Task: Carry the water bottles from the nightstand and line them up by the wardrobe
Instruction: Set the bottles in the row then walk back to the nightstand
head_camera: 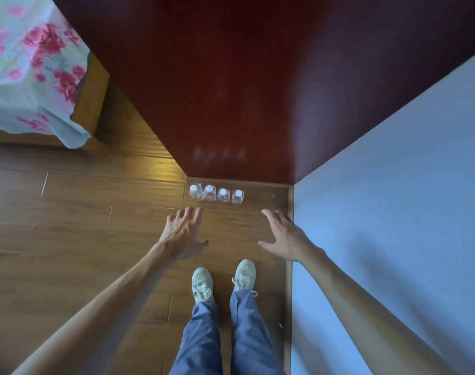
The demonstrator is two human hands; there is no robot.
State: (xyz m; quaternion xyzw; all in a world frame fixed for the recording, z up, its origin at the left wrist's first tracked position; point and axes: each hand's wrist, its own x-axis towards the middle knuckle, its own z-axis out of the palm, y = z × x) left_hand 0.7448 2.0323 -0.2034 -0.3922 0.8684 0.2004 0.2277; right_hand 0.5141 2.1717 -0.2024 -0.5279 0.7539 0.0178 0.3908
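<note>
Water bottles (216, 195): 4 pcs, upright, in row on floor (95, 212) at wardrobe (231, 90) base, just ahead of both hands. Left hand (182, 234) & right hand (283, 234): fingers spread, holding nothing. Step: lining-up prob. done; next: check nightstand (not in view) for leftovers.

Four water bottles (223, 194); two grips (183, 234); two shoes (202, 284); one wardrobe (231, 90); one bed (28, 63).

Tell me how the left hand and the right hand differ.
The left hand has its fingers spread apart; the right hand holds its fingers together. The left hand points toward the leftmost bottle; the right hand lies nearer the blue wall. Both are open, palm down, and hold nothing.
</note>
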